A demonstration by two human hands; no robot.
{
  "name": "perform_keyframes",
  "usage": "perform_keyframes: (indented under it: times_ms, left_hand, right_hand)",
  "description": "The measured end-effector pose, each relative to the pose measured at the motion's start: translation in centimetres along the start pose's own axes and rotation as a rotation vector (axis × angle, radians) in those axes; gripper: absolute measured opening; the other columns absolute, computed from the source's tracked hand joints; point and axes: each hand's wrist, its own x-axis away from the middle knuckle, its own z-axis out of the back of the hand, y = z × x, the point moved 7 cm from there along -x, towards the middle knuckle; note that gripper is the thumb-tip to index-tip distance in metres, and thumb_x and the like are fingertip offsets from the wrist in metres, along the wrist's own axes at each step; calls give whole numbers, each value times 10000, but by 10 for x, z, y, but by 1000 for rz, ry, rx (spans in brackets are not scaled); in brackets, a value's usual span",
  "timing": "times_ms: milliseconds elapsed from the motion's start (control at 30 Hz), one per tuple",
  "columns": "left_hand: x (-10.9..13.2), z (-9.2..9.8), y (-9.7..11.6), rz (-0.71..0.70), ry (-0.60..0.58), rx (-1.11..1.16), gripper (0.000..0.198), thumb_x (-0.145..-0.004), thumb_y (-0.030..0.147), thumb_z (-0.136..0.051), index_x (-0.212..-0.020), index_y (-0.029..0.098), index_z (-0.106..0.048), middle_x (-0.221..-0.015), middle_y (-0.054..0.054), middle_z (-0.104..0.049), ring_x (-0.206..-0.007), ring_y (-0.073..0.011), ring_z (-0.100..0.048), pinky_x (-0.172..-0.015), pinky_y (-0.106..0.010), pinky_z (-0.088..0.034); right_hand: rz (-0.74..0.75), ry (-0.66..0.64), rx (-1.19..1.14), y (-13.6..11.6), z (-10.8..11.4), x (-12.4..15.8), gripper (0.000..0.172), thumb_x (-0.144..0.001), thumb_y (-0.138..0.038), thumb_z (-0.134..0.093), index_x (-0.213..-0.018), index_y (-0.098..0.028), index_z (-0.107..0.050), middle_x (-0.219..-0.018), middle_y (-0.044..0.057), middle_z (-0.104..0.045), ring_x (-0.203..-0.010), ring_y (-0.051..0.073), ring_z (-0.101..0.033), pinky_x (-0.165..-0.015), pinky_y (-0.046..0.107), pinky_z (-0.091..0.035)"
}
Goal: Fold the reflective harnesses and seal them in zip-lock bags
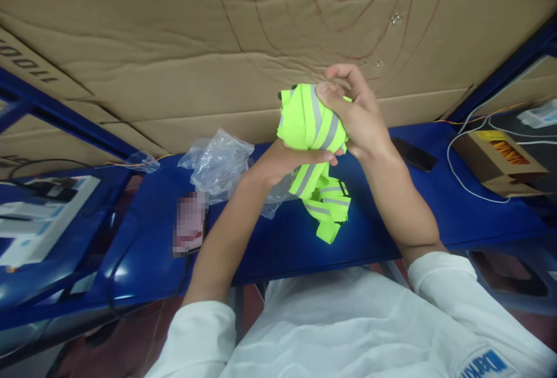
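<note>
A neon-yellow safety vest (310,126) with grey reflective stripes is bunched up above the blue table (282,239). My right hand (354,114) is closed over its top right side, thumb pressed on a stripe. My left hand (282,160) grips the bundle from below, fingers curled under it. A loose end of the vest hangs down toward the table. Both sleeves are white.
A crumpled clear plastic bag (217,163) lies on the table left of the vest. A dark phone (413,155) lies at the right. A small cardboard box (500,160) with white cables sits far right. A cardboard wall (174,47) stands behind. White boxes (39,221) at left.
</note>
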Motion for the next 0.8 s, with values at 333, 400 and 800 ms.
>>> perform_keyframes:
  times_ms: [333, 400, 800]
  left_hand:
    - [-2, 5, 0, -48, 26, 54, 484, -650, 416, -991, -999, 150, -787, -989, -89, -819, -890, -247, -777, -931, -413, -630]
    - [-1, 10, 4, -61, 29, 37, 439, -667, 400, -983, -966, 148, -783, -916, -74, -810, -876, -247, -776, -934, -416, -630]
    - [9, 14, 9, -37, -130, -222, 347, -670, 340, -963, -911, 186, -767, -840, -51, -774, -894, -295, -772, -846, -446, -655]
  right_hand:
    - [116, 95, 204, -16, 12, 3, 365, -952, -670, -557, -949, -317, -646, -1120, 61, -745, -1128, 328, -691, -1042, 577, -562]
    - [202, -4, 339, -30, 10, 9, 369, -978, -652, -554, -1021, -318, -705, -1209, 71, -736, -1235, 331, -658, -1148, 594, -494]
    - [278, -513, 423, -38, -23, 27, 943, -830, -586, -809, -1638, -350, -386, -1701, 9, -414, -1599, 337, -352, -1333, 520, -293]
